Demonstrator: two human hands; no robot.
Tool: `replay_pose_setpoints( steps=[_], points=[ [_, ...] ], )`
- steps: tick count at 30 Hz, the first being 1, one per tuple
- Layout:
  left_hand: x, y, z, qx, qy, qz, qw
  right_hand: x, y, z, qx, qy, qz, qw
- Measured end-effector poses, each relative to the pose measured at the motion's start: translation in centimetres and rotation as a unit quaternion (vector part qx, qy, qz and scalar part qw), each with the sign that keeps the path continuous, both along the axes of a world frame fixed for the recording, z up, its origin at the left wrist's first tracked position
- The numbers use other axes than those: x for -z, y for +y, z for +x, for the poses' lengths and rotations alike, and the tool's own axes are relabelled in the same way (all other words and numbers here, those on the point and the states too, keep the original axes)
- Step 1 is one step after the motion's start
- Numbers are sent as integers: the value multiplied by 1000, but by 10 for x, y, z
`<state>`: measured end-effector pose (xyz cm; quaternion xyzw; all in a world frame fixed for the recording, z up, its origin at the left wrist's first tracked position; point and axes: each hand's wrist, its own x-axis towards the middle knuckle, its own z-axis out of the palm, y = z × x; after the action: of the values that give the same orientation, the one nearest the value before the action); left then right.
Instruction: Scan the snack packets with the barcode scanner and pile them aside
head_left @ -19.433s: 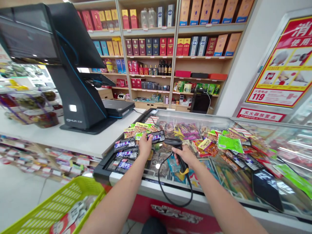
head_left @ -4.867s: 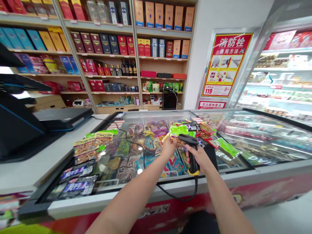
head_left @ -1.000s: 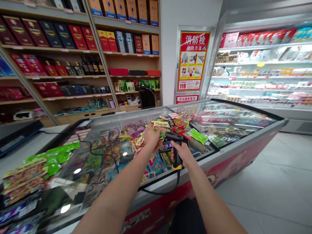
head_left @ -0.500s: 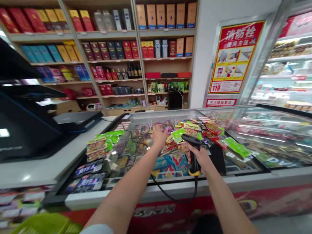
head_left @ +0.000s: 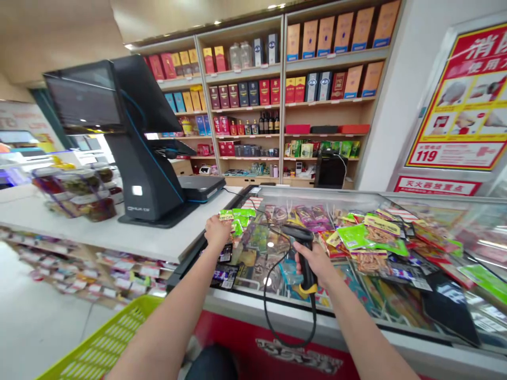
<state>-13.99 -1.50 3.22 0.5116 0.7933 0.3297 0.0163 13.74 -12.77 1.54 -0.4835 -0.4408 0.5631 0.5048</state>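
Note:
My left hand [head_left: 217,230] is at the freezer's left edge, its fingers curled over a snack packet [head_left: 226,215] with a yellow-green top. Beside it lie bright green packets [head_left: 242,213], and dark packets [head_left: 225,275] are partly covered by my forearm. My right hand [head_left: 315,258] grips a black and yellow barcode scanner [head_left: 307,264] by its handle, head up and pointing left. The scanner's black cable [head_left: 266,311] loops down over the freezer's front. Right of the scanner, a heap of mixed snack packets [head_left: 372,237] rests on the freezer's glass top.
A checkout terminal [head_left: 146,163] stands on the white counter [head_left: 174,237] to the left, near stacked food tubs [head_left: 85,192]. A lime-green basket [head_left: 106,338] is at the lower left. Shelves of boxed goods [head_left: 245,95] line the back wall. A dark flat object [head_left: 451,306] lies at right.
My view has swung left, bringing the terminal fully into sight. My left hand has moved from the middle of the freezer to the left packets. My right hand still holds the scanner.

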Motion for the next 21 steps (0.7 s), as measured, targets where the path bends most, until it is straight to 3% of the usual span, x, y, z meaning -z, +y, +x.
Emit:
replay_pose_setpoints(
  steps=[4,11,17,21],
  points=[
    [5,3,-22,-8,1,-48,999,5,8,-12,-3,-10,-1,1000],
    [11,10,-26,-11,7,-33,999,8,18,-25,-9,-14,-21,1000],
    [6,6,-30,10,18,-1,1000,-1,23,-32,-18,-9,-21,1000],
    [2,7,-28,46,-51,40,997,-12,24,-37,-24,-22,-21,999]
  ],
)
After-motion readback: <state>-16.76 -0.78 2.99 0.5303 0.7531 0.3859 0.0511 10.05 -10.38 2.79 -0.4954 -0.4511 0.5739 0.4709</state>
